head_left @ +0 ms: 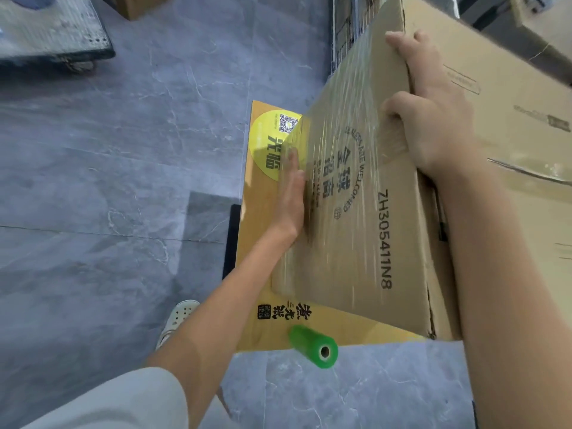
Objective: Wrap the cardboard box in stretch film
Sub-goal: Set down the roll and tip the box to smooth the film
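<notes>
A large brown cardboard box point(365, 218) with black print stands tilted on a yellow printed board point(257, 218) lying on the floor. Clear stretch film point(340, 125) covers part of its near face and left side. My left hand point(292, 193) lies flat with straight fingers against the box's left side, blurred by motion. My right hand point(430, 119) grips the box's upper edge, fingers curled over it onto the filmed face. A green roll of stretch film point(315, 345) lies on the board's near edge, below the box.
Grey marble-pattern floor tiles point(123, 181) spread to the left. A dark cart point(52, 35) stands at the top left. More cardboard boxes point(510, 88) sit behind and to the right. My white shoe point(179, 317) is beside the board.
</notes>
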